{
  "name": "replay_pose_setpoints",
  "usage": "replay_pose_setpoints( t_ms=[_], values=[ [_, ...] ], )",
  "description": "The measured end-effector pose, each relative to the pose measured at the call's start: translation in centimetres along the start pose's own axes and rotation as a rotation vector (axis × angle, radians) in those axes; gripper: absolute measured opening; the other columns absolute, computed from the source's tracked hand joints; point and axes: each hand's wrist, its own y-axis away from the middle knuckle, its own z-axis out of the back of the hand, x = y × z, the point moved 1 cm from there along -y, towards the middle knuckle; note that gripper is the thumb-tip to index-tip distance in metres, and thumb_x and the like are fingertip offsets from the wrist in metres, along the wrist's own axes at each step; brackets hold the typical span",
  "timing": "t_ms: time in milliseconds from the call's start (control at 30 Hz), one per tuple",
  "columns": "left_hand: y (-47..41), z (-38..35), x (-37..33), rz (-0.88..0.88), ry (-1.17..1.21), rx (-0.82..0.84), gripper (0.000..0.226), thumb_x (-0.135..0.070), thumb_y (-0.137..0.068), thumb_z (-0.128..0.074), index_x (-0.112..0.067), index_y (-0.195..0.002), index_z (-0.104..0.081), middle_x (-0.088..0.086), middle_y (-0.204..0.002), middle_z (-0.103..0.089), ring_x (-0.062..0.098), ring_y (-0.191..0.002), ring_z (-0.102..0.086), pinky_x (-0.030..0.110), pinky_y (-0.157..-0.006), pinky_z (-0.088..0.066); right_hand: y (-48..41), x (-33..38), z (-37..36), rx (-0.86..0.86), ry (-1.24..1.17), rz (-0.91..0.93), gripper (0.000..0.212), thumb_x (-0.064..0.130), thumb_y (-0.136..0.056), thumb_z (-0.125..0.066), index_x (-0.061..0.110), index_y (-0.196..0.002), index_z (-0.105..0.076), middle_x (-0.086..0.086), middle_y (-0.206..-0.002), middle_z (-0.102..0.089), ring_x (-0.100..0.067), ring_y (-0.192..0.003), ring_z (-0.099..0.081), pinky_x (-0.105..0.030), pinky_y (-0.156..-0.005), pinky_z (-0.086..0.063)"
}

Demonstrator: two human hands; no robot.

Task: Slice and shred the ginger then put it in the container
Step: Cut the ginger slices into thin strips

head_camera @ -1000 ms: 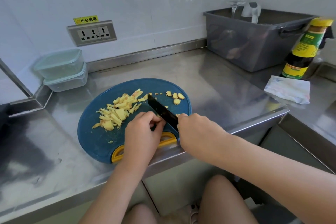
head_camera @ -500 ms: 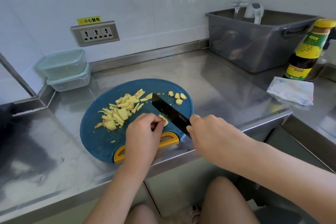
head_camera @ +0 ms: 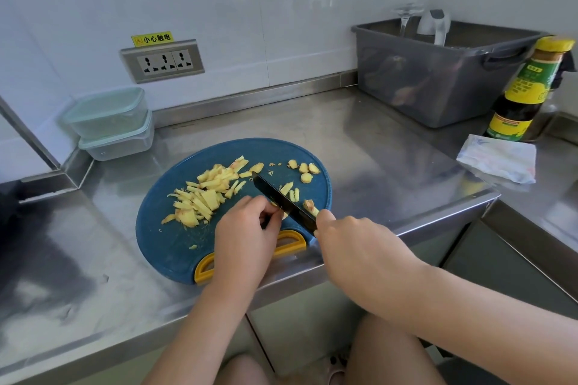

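A white tiled wall (head_camera: pixel 281 9) with a triple socket (head_camera: pixel 162 61) backs a reflective steel L-shaped counter (head_camera: pixel 391 147).

glossy steel counter (head_camera: pixel 391 147), matt plastic board (head_camera: pixel 162 237)

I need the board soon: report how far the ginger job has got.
Done: a shredded ginger pile lies on the cutting board. In hand: the left hand holds a piece, the right hand slices with the knife. Left: round slices to shred; the stacked containers are lidded.
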Motion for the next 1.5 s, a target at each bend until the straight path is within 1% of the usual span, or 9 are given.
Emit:
replay_pose_setpoints(
  t_ms=[233, 333, 467, 567, 667, 833, 1100, 1333, 1500],
  values=[
    [-0.1, 0.1, 0.0, -0.026, -0.016, 0.027, 0.009, -0.014, -0.078, -0.072, -0.015, -0.074, -0.065, -0.006, -0.072, -0.059, 0.011, -0.063, -0.056, 0.034, -0.058, -0.052, -0.1, 0.6, 1.0, 0.083, -0.017, 0.008, 0.039, 0.005, -0.092, -0.043, 0.005, -0.130, -0.033, -0.001, -0.066, -0.036, -0.017, -0.056, -0.042, -0.030, -0.055, -0.042],
    [-0.2, 0.2, 0.0, -0.037, 0.015, 0.030, 0.011, -0.011, -0.076, -0.073, -0.015, -0.072, -0.065, -0.006, -0.071, -0.059, 0.011, -0.062, -0.056, 0.032, -0.056, -0.051, -0.6, 0.9, 1.5, 0.088, -0.020, 0.019, 0.041, 0.007, -0.094, -0.043, 0.003, -0.133, -0.033, -0.005, -0.081, -0.043, -0.019, -0.071, -0.047, -0.030, -0.061, -0.043],
    [-0.2, 0.2, 0.1, -0.038, 0.030, 0.037, 0.012, -0.011, -0.076, -0.074, -0.015, -0.070, -0.065, -0.007, -0.070, -0.058, 0.009, -0.061, -0.055, 0.031, -0.055, -0.050, -1.0, 1.0, 1.3, 0.086, -0.029, 0.002, 0.042, 0.010, -0.095, -0.044, 0.003, -0.134, -0.032, -0.011, -0.102, -0.056, -0.019, -0.074, -0.047, -0.029, -0.063, -0.045],
    [-0.3, 0.2, 0.1, -0.042, 0.034, 0.036, 0.012, -0.011, -0.076, -0.073, -0.014, -0.070, -0.064, -0.006, -0.070, -0.057, 0.010, -0.061, -0.055, 0.031, -0.055, -0.050, -0.9, 1.3, 1.0, 0.076, -0.032, -0.011, 0.042, 0.011, -0.095, -0.044, 0.002, -0.135, -0.032, -0.008, -0.088, -0.050, -0.018, -0.071, -0.048, -0.030, -0.063, -0.047],
    [-0.3, 0.2, 0.2, -0.036, 0.043, 0.036, 0.014, -0.009, -0.076, -0.072, -0.015, -0.068, -0.062, -0.004, -0.069, -0.057, 0.013, -0.060, -0.054, 0.033, -0.055, -0.048, -1.4, 1.5, 1.4, 0.067, -0.024, -0.012, 0.032, 0.007, -0.093, -0.044, 0.002, -0.125, -0.041, -0.001, -0.070, -0.036, -0.017, -0.060, -0.043, -0.029, -0.052, -0.039],
    [-0.3, 0.2, 0.2, -0.022, 0.065, 0.043, 0.015, -0.007, -0.075, -0.072, -0.015, -0.067, -0.062, -0.002, -0.069, -0.058, 0.013, -0.060, -0.054, 0.031, -0.056, -0.047, -2.5, 1.8, 1.9, 0.067, -0.077, -0.006, 0.007, 0.006, -0.093, -0.043, 0.008, -0.099, -0.045, 0.001, -0.068, -0.038, -0.011, -0.054, -0.039, -0.023, -0.044, -0.031],
    [-0.2, 0.3, 0.1, 0.001, 0.045, 0.040, 0.011, -0.013, -0.079, -0.071, -0.014, -0.071, -0.064, -0.003, -0.072, -0.059, 0.013, -0.062, -0.057, 0.037, -0.060, -0.051, -0.1, 0.6, 1.0, 0.073, -0.051, -0.077, 0.021, 0.014, -0.095, -0.044, 0.005, -0.114, -0.044, 0.002, -0.069, -0.037, -0.015, -0.060, -0.046, -0.031, -0.056, -0.044],
    [-0.2, 0.6, 0.0, 0.010, 0.028, 0.061, 0.012, -0.012, -0.077, -0.072, -0.014, -0.070, -0.063, -0.004, -0.072, -0.059, 0.012, -0.064, -0.056, 0.020, -0.058, -0.043, 1.1, 2.2, 1.1, 0.065, -0.007, -0.056, 0.034, 0.005, -0.093, -0.041, 0.002, -0.127, -0.037, -0.007, -0.087, -0.047, -0.024, -0.075, -0.045, -0.033, -0.064, -0.039],
    [-0.1, 0.6, 0.0, -0.003, 0.014, 0.052, 0.014, -0.009, -0.077, -0.072, -0.014, -0.068, -0.061, -0.004, -0.070, -0.057, 0.010, -0.062, -0.053, 0.013, -0.055, -0.038, 0.1, 2.5, 0.9, 0.026, -0.023, -0.061, 0.038, 0.005, -0.094, -0.042, 0.000, -0.131, -0.035, -0.005, -0.084, -0.041, -0.023, -0.074, -0.046, -0.032, -0.063, -0.040]
  ],
)
